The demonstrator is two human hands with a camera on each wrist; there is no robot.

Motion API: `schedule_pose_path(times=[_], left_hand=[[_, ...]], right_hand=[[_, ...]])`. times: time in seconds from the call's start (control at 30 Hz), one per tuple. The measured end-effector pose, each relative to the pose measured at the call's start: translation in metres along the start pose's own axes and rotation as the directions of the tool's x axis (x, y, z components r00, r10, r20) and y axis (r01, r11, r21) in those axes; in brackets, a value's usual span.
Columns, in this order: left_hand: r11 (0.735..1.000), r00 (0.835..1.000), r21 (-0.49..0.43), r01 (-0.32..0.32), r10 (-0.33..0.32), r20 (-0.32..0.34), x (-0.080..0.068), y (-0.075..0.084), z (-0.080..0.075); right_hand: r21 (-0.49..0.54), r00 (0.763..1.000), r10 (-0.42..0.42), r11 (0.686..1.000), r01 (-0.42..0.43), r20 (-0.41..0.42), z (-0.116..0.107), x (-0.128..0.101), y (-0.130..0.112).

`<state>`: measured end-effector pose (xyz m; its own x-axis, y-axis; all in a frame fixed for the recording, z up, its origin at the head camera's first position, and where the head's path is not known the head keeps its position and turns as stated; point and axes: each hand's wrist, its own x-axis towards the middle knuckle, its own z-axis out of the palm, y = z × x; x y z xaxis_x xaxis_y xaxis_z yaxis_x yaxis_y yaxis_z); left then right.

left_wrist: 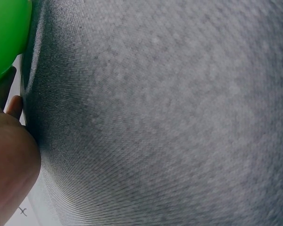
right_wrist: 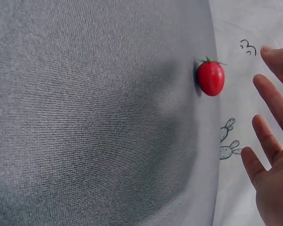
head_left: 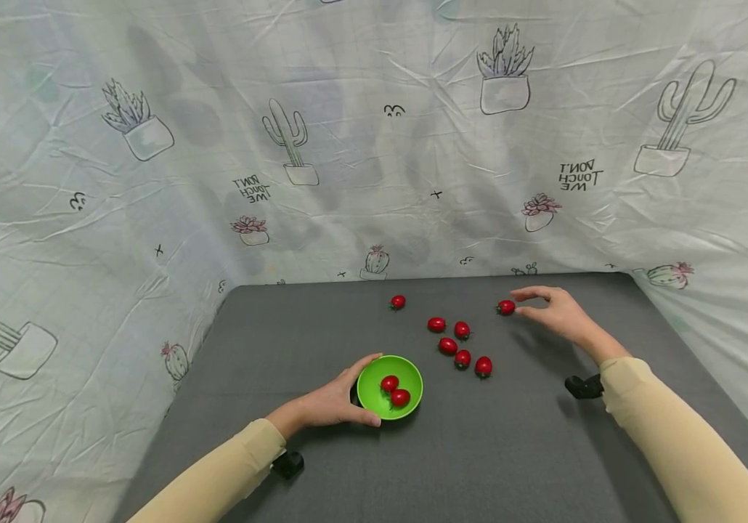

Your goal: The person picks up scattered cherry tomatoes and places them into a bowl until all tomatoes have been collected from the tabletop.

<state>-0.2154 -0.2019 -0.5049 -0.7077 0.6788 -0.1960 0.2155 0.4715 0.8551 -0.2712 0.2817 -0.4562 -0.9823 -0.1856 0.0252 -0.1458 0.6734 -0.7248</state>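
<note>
My left hand (head_left: 328, 402) holds a small green bowl (head_left: 410, 375) by its side, thumb near and fingers far. Two cherry tomatoes, one at the front (head_left: 401, 398) and one behind it (head_left: 389, 383), lie in the bowl. In the left wrist view, only part of the bowl (left_wrist: 7, 37) and hand (left_wrist: 12, 160) shows. At the right, my right hand (head_left: 563, 317) is spread around the near side of a lone cherry tomato (head_left: 506, 308). The right wrist view shows this tomato (right_wrist: 211, 78) on the cloth, with a gap to the fingers (right_wrist: 269, 136).
Several more cherry tomatoes lie loosely grouped between the hands, among them one nearest the front (head_left: 484, 367). Another tomato (head_left: 398, 301) sits apart near the back edge. A dark grey cloth (head_left: 465, 457) covers the table, and a printed white curtain (head_left: 361, 145) hangs behind it.
</note>
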Motion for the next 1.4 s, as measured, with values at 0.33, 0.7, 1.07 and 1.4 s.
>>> schedule_pose_path(times=[0.33, 0.7, 1.07, 1.4], left_hand=[[1.0, 1.0, 0.012, -0.003, 0.003, 0.003, -0.001, -0.002, -0.001], [1.0, 1.0, 0.001, 0.014, -0.014, 0.008, -0.002, -0.002, -0.003], [1.0, 1.0, -0.006, 0.018, -0.018, 0.017, -0.002, 0.003, -0.005], [0.999, 0.999, 0.002, 0.036, -0.036, 0.011, -0.001, 0.005, -0.007]], right_hand=[[-0.024, 1.0, 0.007, 1.0, -0.007, -0.011, 0.007, 0.007, 0.01], [-0.028, 1.0, 0.021, 0.999, -0.021, 0.005, 0.015, 0.018, 0.019], [-0.043, 0.998, 0.041, 0.998, -0.039, 0.048, 0.022, 0.032, 0.022], [-0.09, 0.996, 0.042, 0.995, -0.035, 0.076, 0.026, 0.037, 0.025]])
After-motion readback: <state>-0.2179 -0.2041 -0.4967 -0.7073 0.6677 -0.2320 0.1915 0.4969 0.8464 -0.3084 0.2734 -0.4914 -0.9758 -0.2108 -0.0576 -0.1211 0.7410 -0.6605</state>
